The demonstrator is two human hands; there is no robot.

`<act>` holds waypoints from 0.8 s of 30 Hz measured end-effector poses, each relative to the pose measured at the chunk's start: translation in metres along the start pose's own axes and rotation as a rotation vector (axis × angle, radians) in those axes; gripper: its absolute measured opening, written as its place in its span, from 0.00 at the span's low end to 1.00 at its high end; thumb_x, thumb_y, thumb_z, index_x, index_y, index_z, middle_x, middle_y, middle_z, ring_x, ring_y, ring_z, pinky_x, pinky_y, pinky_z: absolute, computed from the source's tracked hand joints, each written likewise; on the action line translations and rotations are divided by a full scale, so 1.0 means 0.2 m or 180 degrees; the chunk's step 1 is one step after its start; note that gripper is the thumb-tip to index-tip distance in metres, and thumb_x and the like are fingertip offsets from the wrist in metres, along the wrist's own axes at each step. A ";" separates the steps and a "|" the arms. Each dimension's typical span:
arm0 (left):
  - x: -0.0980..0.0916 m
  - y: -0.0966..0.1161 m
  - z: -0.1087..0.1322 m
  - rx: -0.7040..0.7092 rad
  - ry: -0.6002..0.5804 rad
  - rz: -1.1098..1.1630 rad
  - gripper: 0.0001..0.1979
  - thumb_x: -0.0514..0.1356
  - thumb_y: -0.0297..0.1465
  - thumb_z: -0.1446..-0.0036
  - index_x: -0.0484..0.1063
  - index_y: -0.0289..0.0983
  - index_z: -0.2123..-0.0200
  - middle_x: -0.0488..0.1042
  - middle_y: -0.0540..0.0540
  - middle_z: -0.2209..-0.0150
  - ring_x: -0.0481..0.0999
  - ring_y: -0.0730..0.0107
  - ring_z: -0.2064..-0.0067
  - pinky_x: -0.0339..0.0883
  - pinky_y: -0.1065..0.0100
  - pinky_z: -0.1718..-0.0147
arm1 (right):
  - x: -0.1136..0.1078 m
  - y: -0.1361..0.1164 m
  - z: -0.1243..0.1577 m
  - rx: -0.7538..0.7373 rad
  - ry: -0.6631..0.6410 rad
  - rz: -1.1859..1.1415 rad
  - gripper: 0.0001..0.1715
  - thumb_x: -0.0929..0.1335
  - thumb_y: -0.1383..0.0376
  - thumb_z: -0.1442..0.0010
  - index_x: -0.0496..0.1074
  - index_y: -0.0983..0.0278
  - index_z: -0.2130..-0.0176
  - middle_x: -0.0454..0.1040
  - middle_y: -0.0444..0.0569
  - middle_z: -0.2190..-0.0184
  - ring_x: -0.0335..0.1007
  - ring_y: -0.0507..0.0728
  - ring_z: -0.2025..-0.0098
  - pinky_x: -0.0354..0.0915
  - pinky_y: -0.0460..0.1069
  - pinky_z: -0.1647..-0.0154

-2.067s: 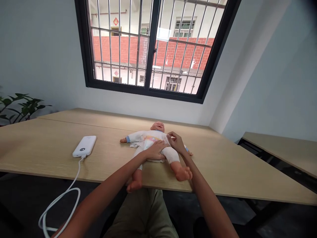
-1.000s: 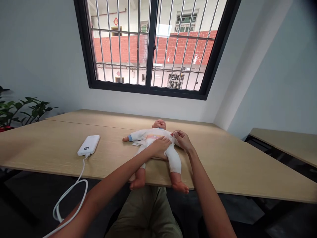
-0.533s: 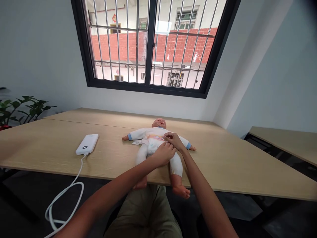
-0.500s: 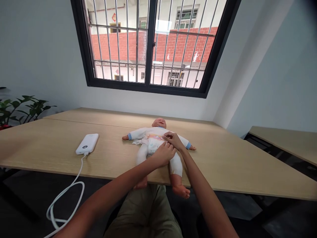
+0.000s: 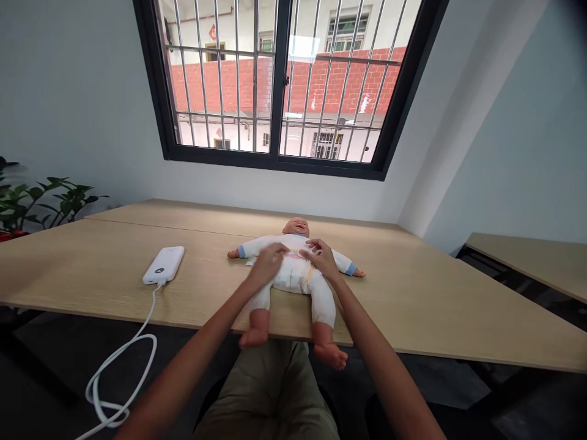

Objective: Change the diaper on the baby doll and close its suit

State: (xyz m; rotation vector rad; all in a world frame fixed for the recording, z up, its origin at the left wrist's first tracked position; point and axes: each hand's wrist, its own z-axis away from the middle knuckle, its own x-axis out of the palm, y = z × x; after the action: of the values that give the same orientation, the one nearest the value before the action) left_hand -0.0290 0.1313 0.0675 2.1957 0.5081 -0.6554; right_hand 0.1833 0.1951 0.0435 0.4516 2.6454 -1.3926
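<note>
A baby doll (image 5: pixel 299 239) lies on its back on the table, head toward the window and feet over the near edge. It wears a white outfit with blue cuffs and a white diaper (image 5: pixel 291 278) with a coloured waistband. Beside the waist on the left is my left hand (image 5: pixel 268 264), smeared by motion, so its grip does not show. My right hand (image 5: pixel 322 259) is over the other side of the waistband, thumb and fingers apart, with nothing visible between them. Part of the diaper's left side is hidden behind my left hand.
A white power bank (image 5: pixel 164 265) with a white cable (image 5: pixel 149 315) lies on the table (image 5: pixel 413 293) at left, the cable hanging over the near edge. A potted plant (image 5: pixel 50 198) stands at far left. Behind the table is a barred window (image 5: pixel 275 91).
My left hand has moved from the doll's lower front up and left to the waist, uncovering the diaper's front and the left leg. The right hand's fingers have spread apart.
</note>
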 end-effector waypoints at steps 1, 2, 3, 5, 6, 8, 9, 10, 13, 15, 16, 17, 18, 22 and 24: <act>-0.05 -0.06 -0.01 -0.0315 0.0191 -0.0139 0.15 0.47 0.25 0.41 0.72 0.36 0.60 0.77 0.43 0.58 0.74 0.61 0.55 0.68 0.62 0.55 | -0.01 -0.01 0.00 -0.0018 0.0110 -0.0039 0.28 0.74 0.47 0.55 0.73 0.64 0.63 0.72 0.49 0.67 0.65 0.55 0.66 0.63 0.50 0.66; -0.10 -0.12 -0.01 -0.0750 0.0228 -0.0432 0.12 0.48 0.26 0.41 0.72 0.37 0.62 0.77 0.44 0.61 0.75 0.62 0.58 0.67 0.63 0.57 | -0.02 -0.03 -0.01 -0.0038 0.0196 -0.0113 0.27 0.72 0.45 0.52 0.72 0.64 0.64 0.72 0.50 0.67 0.66 0.55 0.66 0.63 0.50 0.66; -0.14 -0.17 -0.01 -0.1069 0.0171 -0.0748 0.11 0.50 0.27 0.41 0.72 0.37 0.64 0.77 0.44 0.62 0.75 0.62 0.59 0.66 0.63 0.57 | -0.02 -0.04 -0.01 -0.0064 0.0234 -0.0208 0.26 0.71 0.45 0.50 0.72 0.64 0.65 0.73 0.50 0.68 0.67 0.56 0.66 0.64 0.50 0.66; -0.19 -0.26 0.01 -0.1476 -0.0130 -0.1260 0.09 0.53 0.29 0.41 0.73 0.37 0.68 0.78 0.44 0.63 0.74 0.60 0.59 0.65 0.64 0.58 | -0.03 -0.06 0.00 -0.0082 0.0067 -0.0383 0.25 0.68 0.44 0.46 0.73 0.64 0.66 0.75 0.51 0.70 0.70 0.57 0.66 0.65 0.50 0.65; -0.20 -0.29 0.02 -0.1558 -0.0280 -0.1411 0.09 0.54 0.31 0.41 0.74 0.37 0.69 0.78 0.42 0.63 0.74 0.59 0.58 0.65 0.63 0.58 | -0.03 -0.07 0.00 -0.0068 -0.0161 -0.0427 0.25 0.68 0.45 0.45 0.74 0.64 0.64 0.76 0.51 0.70 0.72 0.57 0.66 0.66 0.51 0.64; -0.18 -0.33 0.04 -0.1657 -0.0446 -0.1558 0.11 0.57 0.35 0.42 0.75 0.36 0.70 0.77 0.39 0.62 0.73 0.54 0.54 0.64 0.62 0.58 | -0.01 -0.07 0.02 -0.0041 -0.0660 -0.0371 0.24 0.68 0.47 0.43 0.76 0.64 0.60 0.78 0.52 0.68 0.74 0.59 0.64 0.67 0.52 0.61; -0.16 -0.34 0.04 -0.1697 -0.0435 -0.1624 0.12 0.59 0.38 0.43 0.75 0.36 0.70 0.77 0.37 0.61 0.71 0.52 0.52 0.64 0.61 0.57 | 0.00 -0.07 0.02 -0.0048 -0.0840 -0.0300 0.24 0.67 0.47 0.42 0.76 0.63 0.59 0.79 0.52 0.66 0.75 0.60 0.62 0.68 0.53 0.59; -0.14 -0.35 0.05 -0.1735 -0.0387 -0.1703 0.13 0.60 0.41 0.44 0.75 0.36 0.70 0.76 0.36 0.59 0.70 0.49 0.49 0.64 0.60 0.57 | 0.00 -0.07 0.03 -0.0070 -0.0949 -0.0225 0.23 0.67 0.48 0.41 0.77 0.63 0.58 0.79 0.53 0.64 0.75 0.60 0.60 0.68 0.54 0.57; -0.10 -0.39 0.05 -0.1814 -0.0261 -0.1882 0.15 0.62 0.44 0.47 0.76 0.37 0.66 0.73 0.37 0.53 0.65 0.46 0.44 0.63 0.58 0.54 | 0.01 -0.06 0.04 -0.0132 -0.0957 -0.0108 0.23 0.66 0.49 0.40 0.77 0.63 0.59 0.79 0.53 0.61 0.75 0.61 0.57 0.67 0.56 0.52; -0.09 -0.41 0.04 -0.1862 -0.0211 -0.1696 0.14 0.64 0.42 0.50 0.75 0.37 0.67 0.73 0.38 0.54 0.64 0.47 0.45 0.62 0.60 0.54 | 0.01 -0.06 0.04 -0.0147 -0.0955 -0.0095 0.23 0.66 0.49 0.40 0.77 0.64 0.59 0.79 0.53 0.59 0.75 0.61 0.56 0.67 0.56 0.50; -0.09 -0.43 0.04 -0.1892 -0.0185 -0.1543 0.13 0.66 0.41 0.52 0.74 0.37 0.69 0.73 0.39 0.55 0.64 0.48 0.45 0.61 0.61 0.55 | 0.01 -0.06 0.03 -0.0158 -0.0965 -0.0078 0.22 0.66 0.49 0.40 0.77 0.63 0.59 0.79 0.52 0.58 0.74 0.61 0.55 0.67 0.56 0.50; -0.10 -0.44 0.03 -0.1916 -0.0151 -0.1394 0.13 0.67 0.40 0.54 0.73 0.37 0.72 0.74 0.39 0.57 0.65 0.48 0.46 0.61 0.62 0.56 | 0.01 -0.06 0.03 -0.0164 -0.0984 -0.0060 0.22 0.66 0.50 0.40 0.77 0.63 0.59 0.79 0.52 0.57 0.74 0.61 0.55 0.67 0.56 0.50; -0.10 -0.45 0.03 -0.1939 -0.0106 -0.1264 0.13 0.68 0.38 0.57 0.71 0.36 0.73 0.74 0.39 0.58 0.66 0.48 0.48 0.61 0.63 0.58 | 0.01 -0.06 0.03 -0.0161 -0.1001 -0.0043 0.22 0.66 0.50 0.40 0.77 0.63 0.59 0.79 0.52 0.57 0.74 0.60 0.55 0.67 0.55 0.51; -0.12 -0.49 0.03 -0.1947 0.0097 -0.0864 0.10 0.64 0.35 0.54 0.67 0.37 0.77 0.73 0.44 0.68 0.70 0.57 0.59 0.58 0.67 0.67 | 0.02 -0.06 0.03 -0.0138 -0.1041 0.0010 0.22 0.66 0.49 0.39 0.78 0.63 0.60 0.79 0.50 0.60 0.74 0.59 0.57 0.67 0.53 0.54; -0.12 -0.51 0.04 -0.1909 0.0190 -0.0578 0.11 0.61 0.36 0.52 0.64 0.37 0.79 0.70 0.47 0.74 0.70 0.62 0.65 0.56 0.68 0.70 | 0.01 -0.07 0.04 -0.0176 -0.1048 0.0079 0.22 0.66 0.50 0.39 0.77 0.63 0.60 0.79 0.50 0.61 0.73 0.59 0.58 0.66 0.53 0.55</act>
State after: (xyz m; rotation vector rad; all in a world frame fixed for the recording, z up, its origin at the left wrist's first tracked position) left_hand -0.1051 0.1856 0.0202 1.6177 0.8233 -0.4537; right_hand 0.1768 0.1813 0.0492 0.2246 2.3963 -1.2588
